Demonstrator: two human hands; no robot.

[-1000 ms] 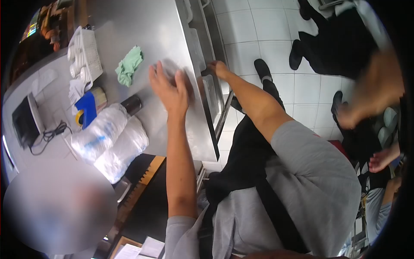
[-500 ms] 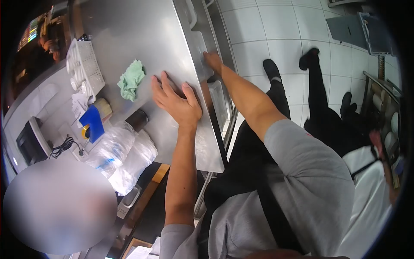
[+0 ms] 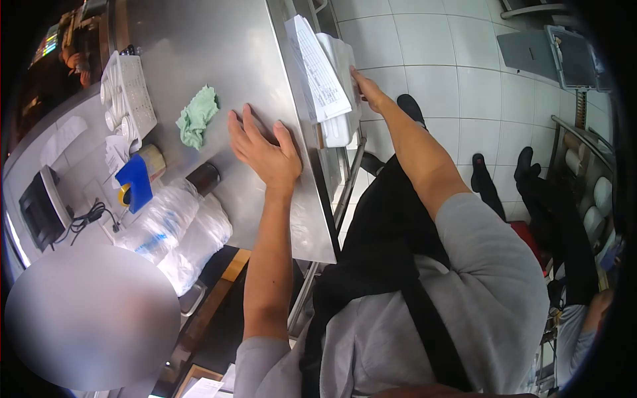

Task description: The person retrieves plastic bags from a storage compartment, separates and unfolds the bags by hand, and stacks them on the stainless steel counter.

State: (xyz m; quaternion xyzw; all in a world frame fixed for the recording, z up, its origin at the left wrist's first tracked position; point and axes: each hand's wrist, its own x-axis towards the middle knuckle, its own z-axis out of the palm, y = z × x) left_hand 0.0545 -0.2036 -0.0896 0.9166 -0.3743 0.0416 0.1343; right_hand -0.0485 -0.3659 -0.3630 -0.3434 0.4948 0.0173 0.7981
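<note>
Out past the edge of the steel counter (image 3: pixel 199 40) now juts a white plastic bin (image 3: pixel 342 61) with printed papers (image 3: pixel 324 79) lying on top; half a second ago no papers showed there and the right hand (image 3: pixel 369 91) was tucked closer under that edge. That hand has come outward with the bin. Its fingers lie against the bin's outer side, but I cannot tell whether they close over the rim. The left hand (image 3: pixel 269 149) stays near the counter's edge, palm down, fingers spread wide, holding nothing. The green cloth (image 3: pixel 198 117) still lies crumpled on the counter, beyond the left fingertips.

For good handling, I would keep the bin level and draw it straight out from the counter, since the papers look loose and could slide off. A grip nearer the middle of its outer side should keep it from twisting against the counter's edge. The left palm seems well placed as a brace on the counter.
</note>
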